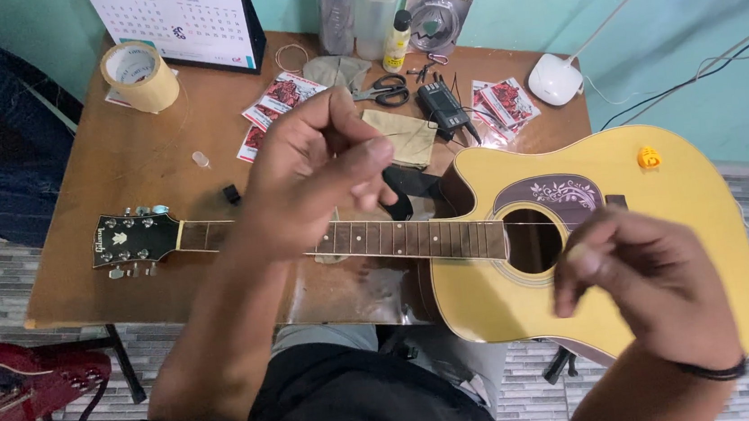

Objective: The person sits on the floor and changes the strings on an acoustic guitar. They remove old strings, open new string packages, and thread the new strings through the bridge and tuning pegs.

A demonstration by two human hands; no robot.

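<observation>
A yellow acoustic guitar [661, 185] lies across the wooden table [117, 161] and my lap, its black headstock [129, 239] pointing left. My left hand [313, 175] hovers above the neck [413, 237] with thumb and fingers pinched together; I see nothing between them. My right hand [647, 281] hangs over the guitar's body, just right of the sound hole [531, 242], with its fingertips pinched. A thin guitar string [533, 217] runs across the sound hole toward those fingertips. A small orange pick [649, 157] rests on the guitar top.
On the table behind the guitar lie a tape roll [139, 76], red string packets [279, 97], scissors [382, 91], a folded cloth [404, 136], a black device [442, 105], bottles [339, 6] and a calendar [182, 20]. A red guitar [19, 381] sits low at the left.
</observation>
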